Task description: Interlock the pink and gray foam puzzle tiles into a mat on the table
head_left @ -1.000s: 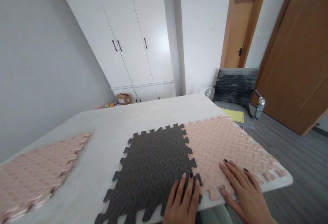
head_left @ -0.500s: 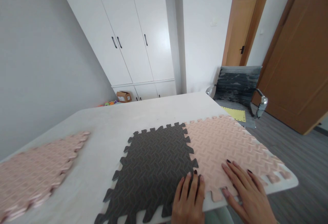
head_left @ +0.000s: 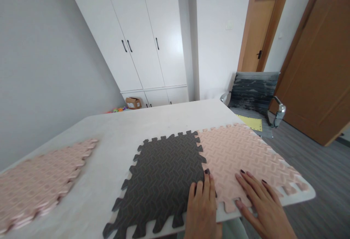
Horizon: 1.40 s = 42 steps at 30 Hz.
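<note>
A dark grey foam mat tile (head_left: 166, 173) lies flat on the table, its toothed right edge against a pink foam mat tile (head_left: 237, 151). My left hand (head_left: 202, 204) rests at the lower end of their seam. Its index and middle fingertips press on the joint, while the other fingers are bent over the grey tile. Part of the seam is hidden under this hand. With fingers spread, my right hand (head_left: 264, 204) lies flat on the near part of the pink tile. Neither hand grasps anything.
More pink foam tiles (head_left: 43, 180) lie at the left of the white table (head_left: 123, 129), apparently stacked. Past the right edge stands a dark chair (head_left: 254, 89) with a yellow sheet (head_left: 250, 123) on its seat. A cardboard box (head_left: 133, 103) sits before the white cabinets (head_left: 153, 64).
My left hand has slid a little forward along the seam, and its outer fingers have bent. The right hand stays on the pink tile. The view has shifted slightly.
</note>
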Available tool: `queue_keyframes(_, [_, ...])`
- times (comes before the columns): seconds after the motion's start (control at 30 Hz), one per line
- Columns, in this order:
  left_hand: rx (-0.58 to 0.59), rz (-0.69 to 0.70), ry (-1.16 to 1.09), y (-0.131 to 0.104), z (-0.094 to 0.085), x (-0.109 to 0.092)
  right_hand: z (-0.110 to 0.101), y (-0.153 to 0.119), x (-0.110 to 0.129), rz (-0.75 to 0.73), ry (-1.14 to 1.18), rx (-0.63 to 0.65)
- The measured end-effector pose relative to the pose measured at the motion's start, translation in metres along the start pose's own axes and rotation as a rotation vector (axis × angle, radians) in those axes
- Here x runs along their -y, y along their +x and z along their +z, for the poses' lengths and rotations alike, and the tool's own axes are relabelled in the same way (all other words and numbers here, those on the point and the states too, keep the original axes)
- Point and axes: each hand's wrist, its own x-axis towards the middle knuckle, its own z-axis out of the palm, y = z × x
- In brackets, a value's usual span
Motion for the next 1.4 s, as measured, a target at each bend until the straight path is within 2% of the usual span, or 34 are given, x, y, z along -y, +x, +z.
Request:
queue_keyframes(0.1, [0.012,-0.017,-0.044,-0.001,0.000,0.002,-0.011,0.012,-0.005,0.028,0.109,0.088])
queue_keyframes(0.17, [0.027,-0.013,-0.064,-0.002,0.001,0.004,-0.024,0.031,-0.002,0.040,0.227,0.189])
queue_keyframes(0.27, [0.030,0.002,-0.094,-0.005,0.003,0.004,-0.045,0.070,0.013,-0.022,0.433,0.355])
queue_keyframes(0.37, [-0.026,-0.041,-0.175,-0.009,0.005,0.004,-0.052,0.105,0.036,-0.112,0.646,0.479])
queue_keyframes(0.47, [-0.042,-0.098,-0.243,-0.011,0.006,0.003,-0.040,0.121,0.052,-0.129,0.742,0.538])
queue_keyframes(0.6, [0.014,-0.098,-0.270,-0.012,0.010,0.007,-0.022,0.123,0.057,-0.148,0.681,0.584])
queue_keyframes(0.7, [0.038,-0.062,-0.271,-0.012,0.016,0.012,-0.020,0.129,0.055,-0.158,0.651,0.609])
queue_keyframes(0.83, [0.046,-0.024,-0.268,-0.013,0.022,0.016,-0.019,0.151,0.053,-0.192,0.573,0.587])
queue_keyframes(1.0, [0.108,-0.035,-0.297,-0.014,0.018,0.017,-0.001,0.166,0.058,-0.202,0.415,0.629])
queue_keyframes(1.13, [0.135,-0.037,-0.311,-0.015,0.016,0.017,0.002,0.173,0.064,-0.183,0.384,0.644])
queue_keyframes(1.27, [0.066,-0.047,-0.276,-0.017,0.019,0.016,0.004,0.191,0.065,-0.183,0.422,0.631])
queue_keyframes(1.4, [-0.083,-0.039,-0.214,-0.017,0.024,0.016,0.015,0.204,0.066,-0.149,0.416,0.684])
